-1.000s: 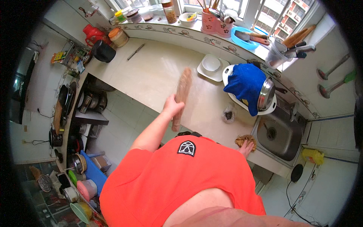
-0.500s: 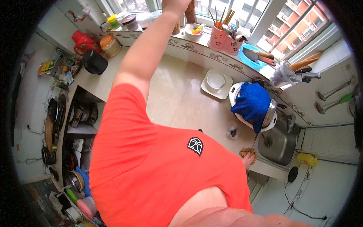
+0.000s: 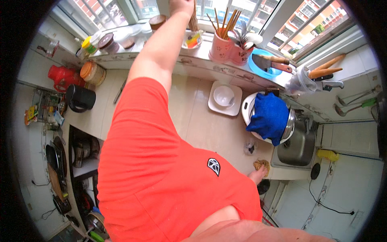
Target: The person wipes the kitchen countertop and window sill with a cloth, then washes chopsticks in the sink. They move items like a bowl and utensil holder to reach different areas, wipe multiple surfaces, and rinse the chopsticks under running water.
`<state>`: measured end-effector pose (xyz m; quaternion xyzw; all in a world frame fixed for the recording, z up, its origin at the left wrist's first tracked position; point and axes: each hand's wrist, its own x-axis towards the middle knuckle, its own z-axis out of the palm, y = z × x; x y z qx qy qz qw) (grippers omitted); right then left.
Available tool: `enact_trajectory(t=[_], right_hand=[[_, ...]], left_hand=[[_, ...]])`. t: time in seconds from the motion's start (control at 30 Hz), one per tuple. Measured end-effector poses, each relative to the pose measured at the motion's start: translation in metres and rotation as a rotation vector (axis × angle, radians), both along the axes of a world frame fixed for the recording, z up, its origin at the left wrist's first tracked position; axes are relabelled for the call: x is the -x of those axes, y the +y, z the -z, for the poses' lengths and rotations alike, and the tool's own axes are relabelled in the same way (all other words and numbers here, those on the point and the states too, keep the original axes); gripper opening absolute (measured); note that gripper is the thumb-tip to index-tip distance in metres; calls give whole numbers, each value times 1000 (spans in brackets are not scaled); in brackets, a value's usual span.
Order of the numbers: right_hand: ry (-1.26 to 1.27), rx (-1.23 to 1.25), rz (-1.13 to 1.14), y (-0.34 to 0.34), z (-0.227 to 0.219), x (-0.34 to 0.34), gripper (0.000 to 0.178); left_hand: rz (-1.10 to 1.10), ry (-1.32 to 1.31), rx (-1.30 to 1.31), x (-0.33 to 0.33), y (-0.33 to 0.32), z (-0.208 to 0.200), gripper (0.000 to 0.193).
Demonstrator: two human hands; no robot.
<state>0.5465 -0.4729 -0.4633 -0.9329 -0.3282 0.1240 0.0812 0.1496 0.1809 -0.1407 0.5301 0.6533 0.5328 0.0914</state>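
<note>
My left arm stretches out to the windowsill, and my left hand (image 3: 181,6) is cut by the top edge with its fingers hidden. Close beside it stands a tall brown object (image 3: 193,17); whether I hold it cannot be told. A white bowl (image 3: 192,41) with a colourful packet in it is just below. Low on the right, my right hand (image 3: 256,176) is closed on a crumpled brown cloth (image 3: 262,165) at the counter's front edge, beside the sink (image 3: 297,150). Near the cloth lies a small clear plastic bag (image 3: 250,147) with something dark inside.
A white basin (image 3: 246,105) draped with a blue cloth (image 3: 268,115) stands by the sink. A bowl (image 3: 223,96) sits on a square white dish (image 3: 213,105). Along the sill are lidded jars (image 3: 108,43), a pink utensil holder (image 3: 221,47) and a blue bowl (image 3: 258,64). A black kettle (image 3: 80,98) stands left.
The view has shifted, showing more of the left sill and a slim dark object on the counter. My left arm stays raised at the sill; my right hand remains on the cloth.
</note>
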Motion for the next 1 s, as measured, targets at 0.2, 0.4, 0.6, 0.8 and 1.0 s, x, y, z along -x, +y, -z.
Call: enact_trajectory(t=[0.2,0.4,0.6,0.8,1.0], right_hand=[[20,31,111,7,-12,8,59],[-2,-14,81,11,-3,8,58],[-44,-117,-244,-2,19,-4,52],[79,-267,-926,46,29,48,51],[287,-289,-1010,38,28,-6,55]], left_hand=[[-161,154,142,-23,-16,1,66],[-81,209,27,-4,-44,4,75],[209,11,-274,5,-152,63,52],[313,298,-5,-14,-363,238,45],[741,609,906,-47,-503,285,68]])
